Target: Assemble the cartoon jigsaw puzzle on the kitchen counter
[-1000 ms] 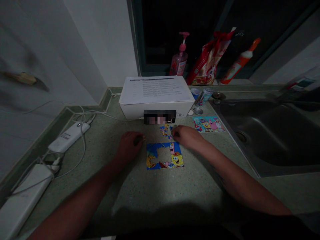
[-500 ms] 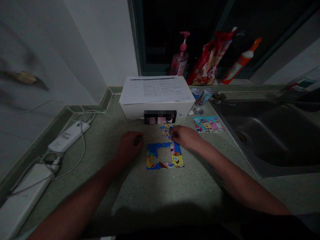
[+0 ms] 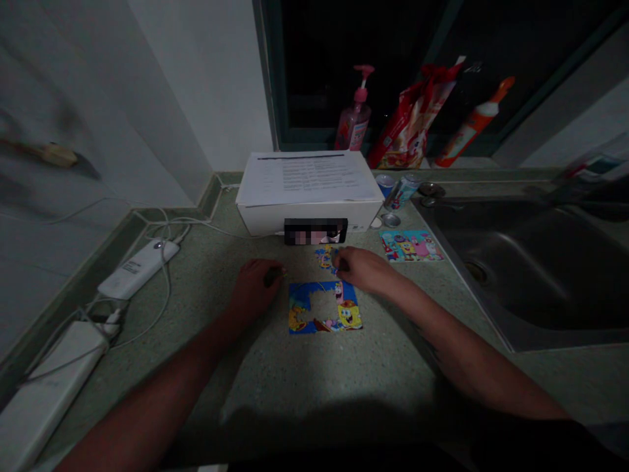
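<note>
A jigsaw puzzle [image 3: 348, 316] lies on the counter in front of me, its border joined into a frame with a gap in the middle. Just beyond it, several loose puzzle pieces [image 3: 324, 257] form a small cluster. My right hand [image 3: 362, 267] rests at the right side of this cluster, thumb and fingers pinched on a puzzle piece largely hidden by them. To the left of the frame, my left hand [image 3: 256, 283] is closed in a pinch; a tiny pale bit shows at its fingertips, too small to name.
Behind the pieces, a phone [image 3: 315, 232] leans on a white box [image 3: 260, 215] topped with printed paper [image 3: 314, 178]. A cartoon picture card [image 3: 411, 246] lies to the right, beside the sink [image 3: 496, 262]. Cans [image 3: 403, 191] stand behind. Power strips [image 3: 140, 267] and cables occupy the left.
Both hands stay almost in place, with the right fingertips shifting slightly at the loose pieces. The whole view has moved a little; the puzzle frame looks the same.
</note>
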A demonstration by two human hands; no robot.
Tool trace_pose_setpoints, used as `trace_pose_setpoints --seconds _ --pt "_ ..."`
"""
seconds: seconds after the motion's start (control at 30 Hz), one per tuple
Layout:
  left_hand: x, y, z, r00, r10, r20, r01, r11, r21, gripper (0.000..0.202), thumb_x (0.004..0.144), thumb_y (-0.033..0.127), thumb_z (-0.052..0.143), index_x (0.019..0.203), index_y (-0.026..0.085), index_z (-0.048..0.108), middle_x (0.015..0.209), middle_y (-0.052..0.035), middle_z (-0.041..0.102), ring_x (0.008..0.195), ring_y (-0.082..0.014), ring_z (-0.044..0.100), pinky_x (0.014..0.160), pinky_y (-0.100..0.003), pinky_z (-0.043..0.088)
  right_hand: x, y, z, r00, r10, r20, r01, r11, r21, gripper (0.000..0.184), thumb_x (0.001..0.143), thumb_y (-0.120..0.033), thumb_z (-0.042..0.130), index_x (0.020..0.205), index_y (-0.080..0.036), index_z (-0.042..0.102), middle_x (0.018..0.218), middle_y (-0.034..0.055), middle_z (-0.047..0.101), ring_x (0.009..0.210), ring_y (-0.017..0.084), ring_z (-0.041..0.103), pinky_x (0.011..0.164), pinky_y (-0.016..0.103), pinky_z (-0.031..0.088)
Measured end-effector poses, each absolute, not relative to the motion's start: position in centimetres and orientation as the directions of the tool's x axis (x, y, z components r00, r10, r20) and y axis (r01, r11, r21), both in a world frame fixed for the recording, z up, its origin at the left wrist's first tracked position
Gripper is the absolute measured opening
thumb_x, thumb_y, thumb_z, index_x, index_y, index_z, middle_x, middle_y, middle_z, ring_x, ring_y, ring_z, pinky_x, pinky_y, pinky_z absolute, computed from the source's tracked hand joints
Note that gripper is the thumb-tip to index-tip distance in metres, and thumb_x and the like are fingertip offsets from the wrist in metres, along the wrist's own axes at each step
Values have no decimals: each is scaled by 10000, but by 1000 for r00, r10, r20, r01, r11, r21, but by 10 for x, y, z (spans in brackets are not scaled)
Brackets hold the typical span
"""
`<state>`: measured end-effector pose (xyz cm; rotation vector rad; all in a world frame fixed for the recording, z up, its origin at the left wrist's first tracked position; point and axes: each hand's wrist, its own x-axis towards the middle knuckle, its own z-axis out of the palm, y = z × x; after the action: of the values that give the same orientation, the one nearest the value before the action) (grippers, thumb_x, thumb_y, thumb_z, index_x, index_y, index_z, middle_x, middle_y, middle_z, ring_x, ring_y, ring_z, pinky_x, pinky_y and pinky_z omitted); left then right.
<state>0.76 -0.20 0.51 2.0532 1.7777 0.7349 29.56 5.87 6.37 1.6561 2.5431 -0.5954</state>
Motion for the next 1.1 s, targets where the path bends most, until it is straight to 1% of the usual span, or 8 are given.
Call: trace_pose_setpoints --seconds 0.4,0.53,0.63,0.73,0.83,0.9,0.97,1.1 --pt "7 -2 4 98 980 175 822 -179 541 230 926 219 673 1127 213 782 1155 -114 818 1154 -323 727 1112 -523 527 301 60 64 -455 855 -248 864 357 -354 106 898 -177 680 941 -234 760 965 54 796 830 196 691 707 298 413" --pt "5 -2 4 87 979 183 818 -175 548 249 931 224 667 1150 212 784 1151 -130 814 1154 -336 729 1097 -535 535 302 61 64 -470 854 -225 841 356 -407 98 893 -169 676 901 -237 747 914 40 796 796 189 691 701 301 425" --pt "5 -2 2 70 969 235 806 -194 559 233 936 249 672 1140 211 778 1148 -127 813 1152 -341 732 1079 -541 550 302 61 63 -473 865 -165 807 350 -476 86 878 -159 679 881 -230 727 874 25 780 767 185 685 696 304 429" --pt "8 -7 0 100 942 321 790 -271 550 210 945 255 662 1123 232 772 1136 -100 818 1134 -333 740 1096 -563 552 301 60 63 -477 869 -127 753 330 -569 67 853 -158 698 858 -223 714 851 26 767 749 185 681 696 310 442" --pt "17 -17 0 176 876 448 762 -410 502 192 947 235 670 1109 263 770 1086 -62 828 1088 -320 760 1183 -618 501 297 56 62 -491 864 -108 681 304 -667 81 827 -138 703 843 -217 708 830 22 751 720 172 660 685 306 452" --pt "25 -25 0 239 821 518 715 -510 478 169 974 233 669 1109 270 763 1062 -46 830 1046 -292 772 1162 -589 533 292 52 58 -513 853 -101 617 284 -734 80 823 -134 702 834 -213 706 814 15 739 714 164 651 678 300 458" --pt "33 -32 2 275 785 556 680 -567 464 165 998 241 670 1136 273 753 1082 -44 832 1059 -281 776 1128 -564 564 287 49 53 -527 844 -100 552 251 -795 69 822 -145 713 838 -212 710 797 5 726 714 162 649 675 297 465" --pt "44 -41 4 316 718 620 615 -652 442 175 1004 219 694 1174 248 719 1097 -56 831 1044 -265 786 1120 -552 573 275 42 42 -515 848 -122 440 139 -887 63 820 -166 746 820 -213 704 779 -4 714 722 155 651 692 297 492"
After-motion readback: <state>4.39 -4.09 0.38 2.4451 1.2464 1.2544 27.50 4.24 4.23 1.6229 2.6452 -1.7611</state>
